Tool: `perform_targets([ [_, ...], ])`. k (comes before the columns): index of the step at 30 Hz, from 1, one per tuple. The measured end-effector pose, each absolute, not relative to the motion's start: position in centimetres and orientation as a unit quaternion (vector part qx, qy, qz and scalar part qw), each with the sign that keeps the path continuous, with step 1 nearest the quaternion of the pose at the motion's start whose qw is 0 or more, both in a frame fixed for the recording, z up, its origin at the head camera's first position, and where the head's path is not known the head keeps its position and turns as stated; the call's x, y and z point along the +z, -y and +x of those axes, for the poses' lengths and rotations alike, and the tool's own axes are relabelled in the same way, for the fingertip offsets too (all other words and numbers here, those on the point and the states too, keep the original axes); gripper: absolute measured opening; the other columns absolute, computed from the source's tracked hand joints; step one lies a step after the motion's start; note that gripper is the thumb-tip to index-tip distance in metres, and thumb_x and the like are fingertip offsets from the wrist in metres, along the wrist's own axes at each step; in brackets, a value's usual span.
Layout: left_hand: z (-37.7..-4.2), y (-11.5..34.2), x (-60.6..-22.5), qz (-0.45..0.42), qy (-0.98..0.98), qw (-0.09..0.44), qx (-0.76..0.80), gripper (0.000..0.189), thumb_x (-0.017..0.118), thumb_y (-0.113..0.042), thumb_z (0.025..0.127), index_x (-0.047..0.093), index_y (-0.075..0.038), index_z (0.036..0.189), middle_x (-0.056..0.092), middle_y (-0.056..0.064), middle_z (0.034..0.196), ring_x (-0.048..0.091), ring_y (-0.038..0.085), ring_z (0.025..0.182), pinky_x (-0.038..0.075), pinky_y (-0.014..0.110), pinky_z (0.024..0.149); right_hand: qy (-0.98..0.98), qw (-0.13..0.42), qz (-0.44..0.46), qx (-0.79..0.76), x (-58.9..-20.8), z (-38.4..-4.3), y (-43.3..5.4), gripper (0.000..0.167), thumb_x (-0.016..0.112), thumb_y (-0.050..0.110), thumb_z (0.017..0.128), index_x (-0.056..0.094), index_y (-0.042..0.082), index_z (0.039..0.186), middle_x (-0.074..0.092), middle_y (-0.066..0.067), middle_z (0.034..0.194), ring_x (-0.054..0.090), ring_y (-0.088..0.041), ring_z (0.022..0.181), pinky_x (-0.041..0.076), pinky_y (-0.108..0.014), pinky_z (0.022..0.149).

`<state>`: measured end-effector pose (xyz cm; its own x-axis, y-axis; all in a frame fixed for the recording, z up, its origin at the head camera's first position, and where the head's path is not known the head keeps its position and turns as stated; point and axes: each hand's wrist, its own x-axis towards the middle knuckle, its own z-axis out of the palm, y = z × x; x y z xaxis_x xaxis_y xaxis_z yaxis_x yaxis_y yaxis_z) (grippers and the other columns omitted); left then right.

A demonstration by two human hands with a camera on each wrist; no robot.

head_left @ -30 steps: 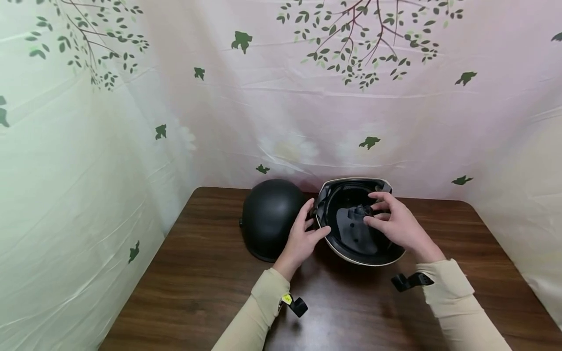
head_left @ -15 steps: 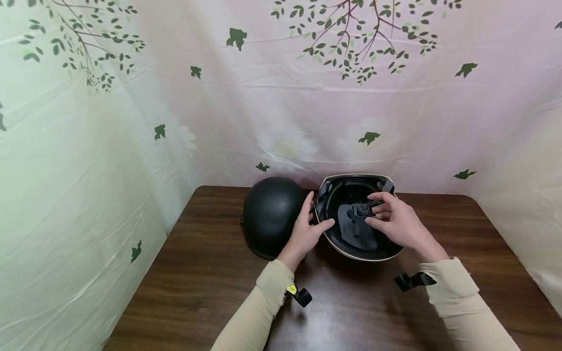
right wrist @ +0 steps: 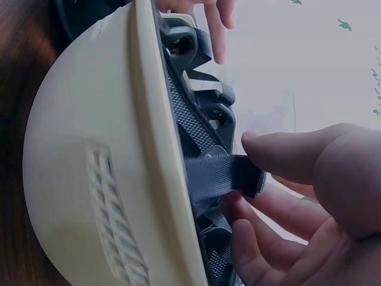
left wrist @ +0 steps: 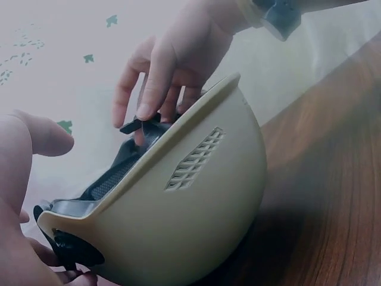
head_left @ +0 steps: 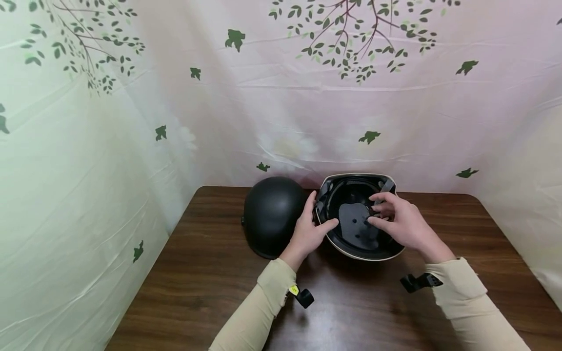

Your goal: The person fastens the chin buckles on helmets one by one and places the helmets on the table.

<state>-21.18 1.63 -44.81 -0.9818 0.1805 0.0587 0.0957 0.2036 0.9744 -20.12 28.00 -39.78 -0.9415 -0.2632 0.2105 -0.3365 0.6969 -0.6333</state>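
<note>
A cream helmet [left wrist: 208, 196] lies upside down on the table, its black lined interior [head_left: 355, 224] facing up. My right hand [head_left: 401, 222] is over the helmet's right side and pinches a dark chin strap [right wrist: 217, 176] near its end, between thumb and fingers. At the helmet's left side, my left hand [head_left: 305, 236] has its fingertips by the black side fitting [left wrist: 77, 247], while its extended thumb stands apart above the rim. The fingers of my left hand are partly hidden. A black helmet [head_left: 272, 217] rests dome up to the left of the cream one.
The brown wooden table [head_left: 210, 292] carries both helmets near its back edge. A pale printed cloth [head_left: 307, 122] with leaves and birds hangs behind and along the sides. Both wrists wear small black cameras [head_left: 304, 297].
The dark strap bunch over the middle of the cream helmet's interior has moved right, toward my right hand, so the inner pad shows. My left hand stays by the rim.
</note>
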Motion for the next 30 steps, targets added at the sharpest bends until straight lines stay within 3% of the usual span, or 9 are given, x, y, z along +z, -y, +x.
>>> perform_targets([
  [3, -21.1, -1.8, -44.6, 0.088, -0.778, 0.03, 0.622, 0.091, 0.076, -0.039, 0.094, 0.021, -0.041, 0.166, 0.029, -0.007, 0.171, 0.031, 0.02, 0.156, 0.033, 0.05, 0.123, 0.918, 0.057, 0.167, 0.354, -39.7, -20.1, -28.1, 0.051, 0.079, 0.017, 0.096, 0.057, 0.006, 0.141, 0.073, -0.024, 0.123, 0.071, -0.044, 0.112, 0.055, -0.063, 0.089],
  [13, -21.7, -1.9, -45.1, 0.07, -0.737, 0.027, 0.672, 0.086, 0.075, -0.033, 0.097, 0.025, -0.037, 0.166, 0.033, 0.008, 0.169, 0.034, 0.034, 0.154, 0.04, 0.055, 0.118, 0.915, 0.049, 0.168, 0.363, -39.9, -20.1, -28.3, 0.053, 0.08, 0.013, 0.095, 0.056, 0.005, 0.141, 0.074, -0.022, 0.121, 0.072, -0.041, 0.109, 0.056, -0.061, 0.09],
  [23, -22.2, -1.8, -45.0, 0.104, -0.68, -0.017, 0.725, 0.081, 0.071, -0.013, 0.099, 0.029, -0.024, 0.167, 0.036, 0.013, 0.167, 0.035, 0.034, 0.154, 0.03, 0.056, 0.124, 0.914, 0.055, 0.176, 0.36, -40.2, -20.2, -28.1, 0.052, 0.08, 0.012, 0.094, 0.057, 0.007, 0.141, 0.076, -0.017, 0.117, 0.075, -0.033, 0.102, 0.059, -0.042, 0.082],
  [30, -22.8, -1.6, -44.6, 0.117, -0.658, -0.08, 0.74, 0.074, 0.072, -0.01, 0.099, 0.036, -0.019, 0.163, 0.049, 0.01, 0.16, 0.044, 0.031, 0.149, 0.034, 0.052, 0.123, 0.91, 0.07, 0.182, 0.365, -40.1, -20.1, -28.0, 0.05, 0.08, 0.01, 0.094, 0.058, 0.009, 0.139, 0.076, -0.018, 0.117, 0.074, -0.035, 0.103, 0.058, -0.055, 0.088],
])
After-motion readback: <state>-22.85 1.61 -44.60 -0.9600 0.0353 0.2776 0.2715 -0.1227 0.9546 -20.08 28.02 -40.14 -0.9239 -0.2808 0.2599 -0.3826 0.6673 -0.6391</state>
